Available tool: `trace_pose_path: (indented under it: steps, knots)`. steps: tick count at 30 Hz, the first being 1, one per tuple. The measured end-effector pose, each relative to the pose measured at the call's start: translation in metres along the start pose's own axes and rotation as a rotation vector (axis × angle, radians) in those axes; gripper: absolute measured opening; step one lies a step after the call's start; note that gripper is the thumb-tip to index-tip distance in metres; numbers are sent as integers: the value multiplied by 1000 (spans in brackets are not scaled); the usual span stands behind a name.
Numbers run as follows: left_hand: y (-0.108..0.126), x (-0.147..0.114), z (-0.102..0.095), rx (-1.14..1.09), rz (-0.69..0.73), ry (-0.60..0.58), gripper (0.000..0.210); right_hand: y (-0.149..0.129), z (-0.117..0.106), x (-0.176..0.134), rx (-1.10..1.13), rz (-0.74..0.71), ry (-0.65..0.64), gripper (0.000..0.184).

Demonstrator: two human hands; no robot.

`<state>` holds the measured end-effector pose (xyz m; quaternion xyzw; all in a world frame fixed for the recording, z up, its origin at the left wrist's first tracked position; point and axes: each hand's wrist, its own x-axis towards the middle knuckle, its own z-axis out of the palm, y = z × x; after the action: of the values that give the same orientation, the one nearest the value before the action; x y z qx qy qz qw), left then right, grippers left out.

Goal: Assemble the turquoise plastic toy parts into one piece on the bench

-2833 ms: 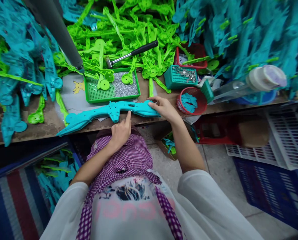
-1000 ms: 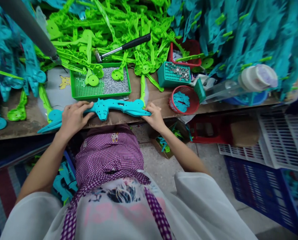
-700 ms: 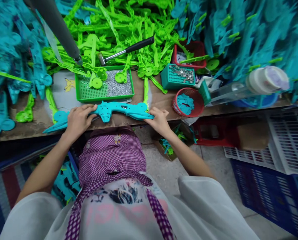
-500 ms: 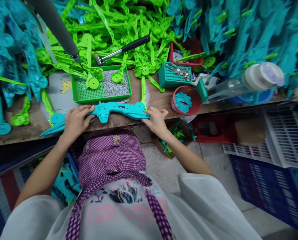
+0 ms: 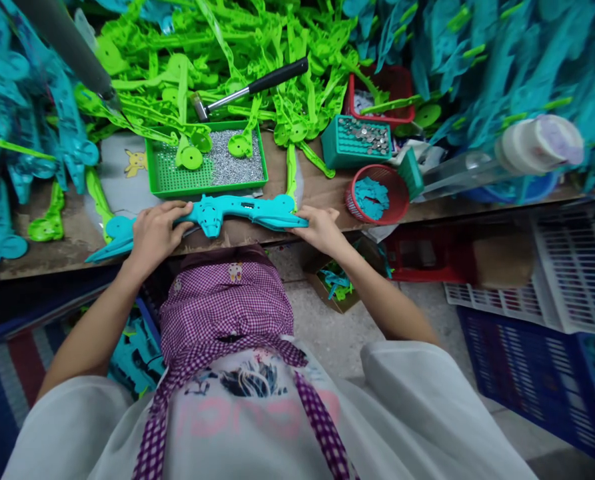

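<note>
A long blue plastic part (image 5: pixel 250 208), shaped like a toy crossbow or gun body, lies along the front edge of the bench. My left hand (image 5: pixel 158 230) is closed over its left portion, and the tapered end shows beyond my fingers. My right hand (image 5: pixel 321 228) pinches its right tip. Just behind the part is a green tray (image 5: pixel 177 180) with many small silver screws or pins (image 5: pixel 234 167) and some lime-green pieces on it. An electric screwdriver (image 5: pixel 77 57) hangs at the upper left, its tip above the lime-green parts.
A hammer (image 5: pixel 252 87) rests on heaped lime-green parts (image 5: pixel 172 67). To the right are a teal basket (image 5: pixel 332 150) of metal pieces, a red basket (image 5: pixel 402 210) of blue pieces and a clear container with a white lid (image 5: pixel 542 147). Blue parts (image 5: pixel 487 80) pile up at both sides.
The whole view has shifted slightly. The screwdriver has swung a little up and left. Both hands keep their hold on the blue part, which stays at the bench edge.
</note>
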<state>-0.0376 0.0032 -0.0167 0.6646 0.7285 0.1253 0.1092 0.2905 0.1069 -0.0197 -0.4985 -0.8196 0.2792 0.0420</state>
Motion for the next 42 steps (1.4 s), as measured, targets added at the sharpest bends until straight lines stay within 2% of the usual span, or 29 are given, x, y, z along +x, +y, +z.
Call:
trace_pose_path:
  steps: [5,13,18,21,25,27,29,32,35,39,42]
  knots:
    - [0,3,-3,-28,-20,-35,34,-4,5,-6,-163,58,83,18]
    - [-3,7,-6,-35,-9,-70,34,-13,11,-12,-299,74,219,17]
    - [-3,7,-5,-51,8,-62,34,-9,-11,-24,-148,-27,80,29]
    - [-5,6,-5,-52,30,-72,36,-7,-20,-41,-19,-49,238,35]
    - [-13,8,-6,-68,126,-125,40,-25,-13,-53,208,-85,445,31]
    - [-19,13,-8,-88,169,-147,40,-47,-7,-43,305,-83,508,33]
    - [-24,21,-10,-123,195,-169,41,-75,-4,-21,381,-105,544,37]
    - [-26,30,-12,-200,187,-215,42,-116,-2,22,445,-232,484,45]
    - [-25,32,-12,-260,150,-219,41,-137,11,47,379,-337,350,47]
    - [-24,29,-10,-269,165,-199,36,-128,55,41,48,-350,150,47]
    - [-28,32,-12,-271,200,-230,35,-116,84,29,-135,-369,115,52]
